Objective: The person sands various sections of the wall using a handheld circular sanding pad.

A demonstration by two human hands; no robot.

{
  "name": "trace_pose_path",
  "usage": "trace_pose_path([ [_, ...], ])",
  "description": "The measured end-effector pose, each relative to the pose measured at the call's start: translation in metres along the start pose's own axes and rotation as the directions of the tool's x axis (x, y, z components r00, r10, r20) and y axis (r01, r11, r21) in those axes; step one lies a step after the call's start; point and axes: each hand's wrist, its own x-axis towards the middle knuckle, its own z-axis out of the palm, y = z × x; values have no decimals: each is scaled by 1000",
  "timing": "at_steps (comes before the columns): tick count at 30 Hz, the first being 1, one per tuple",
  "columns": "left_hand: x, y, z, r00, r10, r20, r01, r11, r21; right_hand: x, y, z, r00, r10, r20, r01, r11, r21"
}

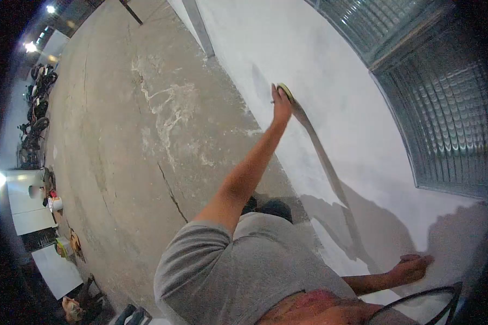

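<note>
My left hand (282, 108) reaches far out along the white wall (331, 70). Its fingers are closed on a small, rounded, yellow-edged pad (284, 91), which is at the wall surface; the hand covers part of it, so its exact kind is unclear. A long shadow of the arm falls across the wall. Lower right, my right hand (412, 268) is close to the wall with its fingers curled in. Whatever may be inside that hand is hidden.
Glass-block windows (450, 119) with a metal frame line the wall's right side. A metal post (199, 27) stands ahead beside the wall. Cracked, stained concrete floor (119, 135) stretches leftward. Parked motorcycles (35, 119), white cabinets (30, 200) and a person (73, 309) are far left.
</note>
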Motion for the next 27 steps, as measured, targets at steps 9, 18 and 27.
trace_pose_path([
  [9, -4, -31, 9, 1000, 7, -24, -7, 1000, 12, -6, -22, 3, 984, 165, -65, -165, 986, 6],
  [18, -48, -49, 19, 999, 14, 33, -18, 995, 102, -5, -9, 1, 999, 41, 16, -41, 999, 14],
  [27, -4, -68, 6, 987, 156, -27, -147, 965, 218, -7, -12, 1, 998, -55, 4, 55, 992, -117],
])
